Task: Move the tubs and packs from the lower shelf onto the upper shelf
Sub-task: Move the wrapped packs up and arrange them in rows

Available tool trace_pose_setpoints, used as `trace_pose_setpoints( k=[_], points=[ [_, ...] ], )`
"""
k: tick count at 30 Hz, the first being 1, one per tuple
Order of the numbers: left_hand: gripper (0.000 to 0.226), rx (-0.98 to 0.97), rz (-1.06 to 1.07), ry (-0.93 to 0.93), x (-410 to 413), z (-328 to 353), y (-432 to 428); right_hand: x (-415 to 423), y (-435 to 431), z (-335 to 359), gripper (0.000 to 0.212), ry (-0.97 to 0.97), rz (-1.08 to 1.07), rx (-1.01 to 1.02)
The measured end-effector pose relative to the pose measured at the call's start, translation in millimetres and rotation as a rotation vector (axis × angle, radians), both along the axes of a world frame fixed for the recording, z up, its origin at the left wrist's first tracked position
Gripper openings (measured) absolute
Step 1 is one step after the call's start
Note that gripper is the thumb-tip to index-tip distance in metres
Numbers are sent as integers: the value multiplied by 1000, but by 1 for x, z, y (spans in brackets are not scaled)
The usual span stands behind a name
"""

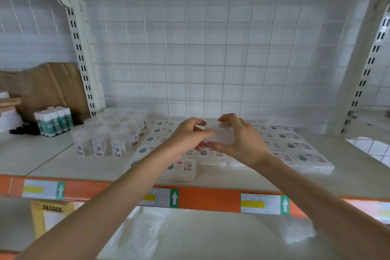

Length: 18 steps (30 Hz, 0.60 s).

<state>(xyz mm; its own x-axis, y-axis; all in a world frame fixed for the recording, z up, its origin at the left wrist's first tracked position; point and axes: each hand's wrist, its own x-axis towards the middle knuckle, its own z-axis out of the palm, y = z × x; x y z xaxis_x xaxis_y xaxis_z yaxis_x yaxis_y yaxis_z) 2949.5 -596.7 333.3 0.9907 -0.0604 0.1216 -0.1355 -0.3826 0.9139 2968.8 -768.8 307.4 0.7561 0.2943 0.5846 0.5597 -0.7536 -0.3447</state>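
Note:
Both my hands reach over the upper shelf (pixel 50 162) and hold one small clear pack (pixel 221 136) between them, above the rows of flat white packs (pixel 295 150). My left hand (pixel 187 135) pinches its left edge with thumb and fingers. My right hand (pixel 240 139) curls round its right side from top and bottom. A single white pack (pixel 181 170) lies near the shelf's front edge under my left forearm. Several clear tubs (pixel 111 137) stand in a block to the left. On the lower shelf (pixel 211 238) lie clear plastic packs (pixel 145 230), blurred.
White bottles with green labels (pixel 53 121) stand at far left in front of brown cardboard (pixel 42 88). An orange price rail (pixel 200 197) with labels runs along the upper shelf's front. A wire grid backs the shelf; slotted uprights (pixel 82 55) flank it.

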Motion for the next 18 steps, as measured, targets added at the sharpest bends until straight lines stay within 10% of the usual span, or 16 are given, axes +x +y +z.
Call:
trace_pose_setpoints(
  k=[3,7,18],
  points=[
    [47,-178,-26,44,-4,-5,1,-7,-3,2,93,166,29,249],
    [39,-227,-20,-5,-8,-9,8,-13,-15,11,58,412,47,696],
    [41,-239,-12,-2,-15,-9,13,-12,-16,7,20,539,235,819]
  ],
)
